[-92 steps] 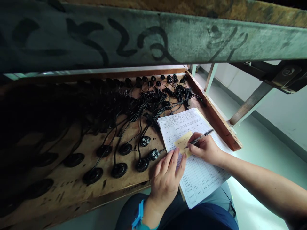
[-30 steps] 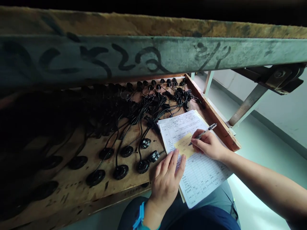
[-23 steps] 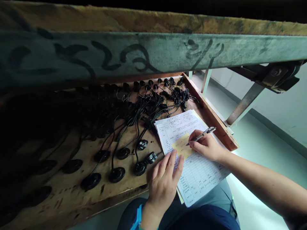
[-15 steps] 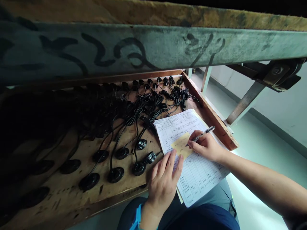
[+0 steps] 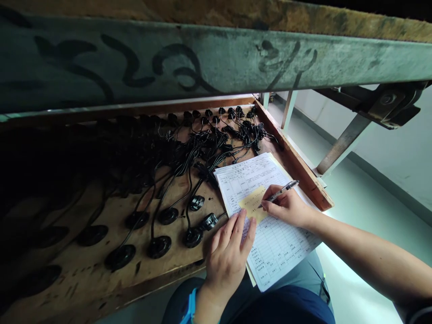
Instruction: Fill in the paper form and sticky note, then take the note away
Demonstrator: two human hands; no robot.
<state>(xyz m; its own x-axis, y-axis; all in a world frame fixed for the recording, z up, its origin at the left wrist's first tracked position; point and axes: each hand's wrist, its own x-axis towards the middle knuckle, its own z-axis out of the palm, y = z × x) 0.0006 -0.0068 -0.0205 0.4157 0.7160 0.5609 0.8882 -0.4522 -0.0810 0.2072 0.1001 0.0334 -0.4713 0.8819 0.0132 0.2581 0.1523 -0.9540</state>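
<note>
My right hand (image 5: 286, 206) is closed around a pen (image 5: 281, 191), its tip on a yellow sticky note (image 5: 251, 204) that bears some handwriting. Beneath the note lies a small stack of printed forms (image 5: 280, 252), ruled into tables, partly on the wooden tray and partly over my lap. My left hand (image 5: 227, 254) rests flat with fingers spread, its fingertips on the papers and the note's lower edge. Left of it sit round black parts with cables (image 5: 193, 237) on the wooden tray (image 5: 168, 279).
Bundled black cables (image 5: 199, 148) fill the tray's middle and back, its left side in deep shadow. A metal beam (image 5: 229, 63) with painted marks crosses above my hands. The tray's raised wooden rim (image 5: 293, 157), a metal leg (image 5: 340, 146) and a hinged bracket (image 5: 388, 103) stand at the right.
The view has shifted slightly, so everything sits a little further left. The pen tip stays on the sticky note, with my right hand moved only a little; my left hand keeps its place.
</note>
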